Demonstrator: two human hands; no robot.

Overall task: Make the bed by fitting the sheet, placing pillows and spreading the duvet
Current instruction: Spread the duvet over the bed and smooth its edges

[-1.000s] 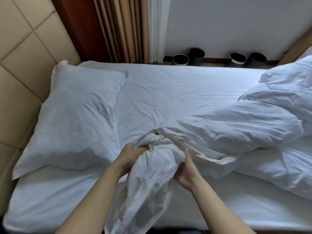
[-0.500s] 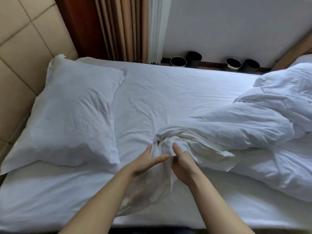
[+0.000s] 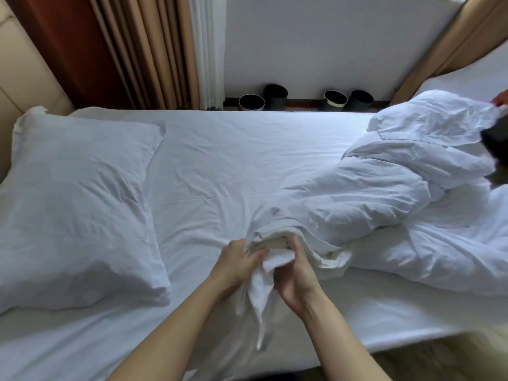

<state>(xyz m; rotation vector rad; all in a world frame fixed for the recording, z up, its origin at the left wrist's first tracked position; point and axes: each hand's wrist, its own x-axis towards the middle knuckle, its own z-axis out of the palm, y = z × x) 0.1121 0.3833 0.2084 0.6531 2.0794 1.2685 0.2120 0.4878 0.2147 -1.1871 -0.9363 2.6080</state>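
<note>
A white fitted sheet [image 3: 233,166] covers the mattress. One white pillow [image 3: 74,210] lies at the left end, against the padded headboard. The white duvet [image 3: 384,199] is bunched in a heap on the right half of the bed. Its near corner is gathered into a twisted tail that hangs over the front edge. My left hand [image 3: 236,262] grips that bunched corner from the left. My right hand [image 3: 297,273] grips it from the right, fingers curled into the folds. Both hands sit close together near the bed's front edge.
Several dark round cans [image 3: 251,102] stand on the floor behind the bed by the white wall. Tan and white curtains [image 3: 165,50] hang at the back left. A beige padded headboard [image 3: 16,86] lies left. Another person's dark shape [image 3: 496,138] touches the duvet at far right.
The bunched duvet corner has been worked through my hands, and less of it hangs over the front edge. Both hands have closed together on it. The view widened to the right.
</note>
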